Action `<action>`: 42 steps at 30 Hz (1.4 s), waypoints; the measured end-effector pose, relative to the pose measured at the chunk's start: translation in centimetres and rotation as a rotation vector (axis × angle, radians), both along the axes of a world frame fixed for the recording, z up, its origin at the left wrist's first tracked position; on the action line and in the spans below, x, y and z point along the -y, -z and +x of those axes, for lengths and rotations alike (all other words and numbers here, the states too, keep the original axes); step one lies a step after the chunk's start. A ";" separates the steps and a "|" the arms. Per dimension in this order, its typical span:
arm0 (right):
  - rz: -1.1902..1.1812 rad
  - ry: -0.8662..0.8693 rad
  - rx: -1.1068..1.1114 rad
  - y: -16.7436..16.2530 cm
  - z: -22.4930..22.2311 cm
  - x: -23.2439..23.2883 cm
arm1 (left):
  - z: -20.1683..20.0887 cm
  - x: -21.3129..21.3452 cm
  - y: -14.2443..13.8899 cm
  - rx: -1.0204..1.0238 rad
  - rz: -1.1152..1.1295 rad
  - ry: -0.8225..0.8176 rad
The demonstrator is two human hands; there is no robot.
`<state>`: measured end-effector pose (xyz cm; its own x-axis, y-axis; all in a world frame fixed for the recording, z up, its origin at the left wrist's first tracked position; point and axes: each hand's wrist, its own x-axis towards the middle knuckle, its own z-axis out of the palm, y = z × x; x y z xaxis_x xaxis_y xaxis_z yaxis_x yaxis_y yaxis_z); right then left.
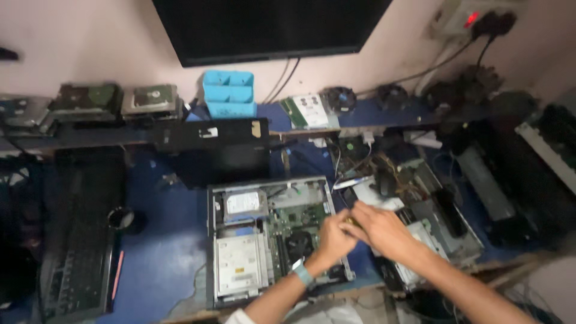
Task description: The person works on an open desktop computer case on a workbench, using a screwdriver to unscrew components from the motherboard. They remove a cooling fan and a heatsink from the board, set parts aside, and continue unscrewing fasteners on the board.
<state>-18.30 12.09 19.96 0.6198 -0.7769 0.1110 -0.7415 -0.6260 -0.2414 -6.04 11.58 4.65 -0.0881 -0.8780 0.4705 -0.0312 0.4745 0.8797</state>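
Observation:
An open desktop computer case (211, 240) lies flat on the blue table, showing a green motherboard (294, 219), a hard drive (243, 204) and a silver drive bay (240, 264). My left hand (333, 240), with a watch on its wrist, hovers over the case's right edge. My right hand (378, 228) meets it there. Both hands pinch a small yellowish part (349, 221) between their fingers; the blur hides what it is.
A second gutted case with loose cables (420, 198) lies to the right. A black keyboard (81, 240) sits at left, a black box (219, 147) behind the case, a blue tray (228, 93), drives (150, 99) and fans (339, 96) on the back shelf under a dark monitor (270, 27).

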 end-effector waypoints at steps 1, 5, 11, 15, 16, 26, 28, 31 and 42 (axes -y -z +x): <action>-0.025 -0.084 0.001 -0.2 0.0 0.3 | -0.1 0.8 0.6 -0.016 0.005 0.015; 0.063 -0.192 -0.023 -1.2 -0.4 2.0 | 0.1 3.4 1.8 -0.116 0.144 0.359; 0.045 -0.016 -0.120 0.2 1.0 2.4 | -0.6 0.7 0.4 -0.079 0.090 -0.071; -0.038 -0.276 0.099 0.2 1.0 3.4 | 0.8 2.9 -0.9 -0.203 0.126 0.040; 0.047 -0.301 0.171 -0.1 0.6 3.9 | 1.2 3.8 -1.1 -0.155 0.135 0.099; 0.013 -0.166 -0.052 2.2 0.2 5.9 | -1.0 2.4 0.9 -0.039 0.167 -0.265; 0.235 -0.231 0.149 2.2 -0.4 6.6 | -1.1 3.2 2.1 -0.242 0.221 -0.138; 0.479 -0.297 0.364 1.9 -1.1 7.9 | -0.6 4.0 3.8 -0.363 0.251 -0.021; 0.163 -0.185 0.634 7.5 -1.9 5.9 | 1.3 4.4 3.2 -0.168 0.214 0.065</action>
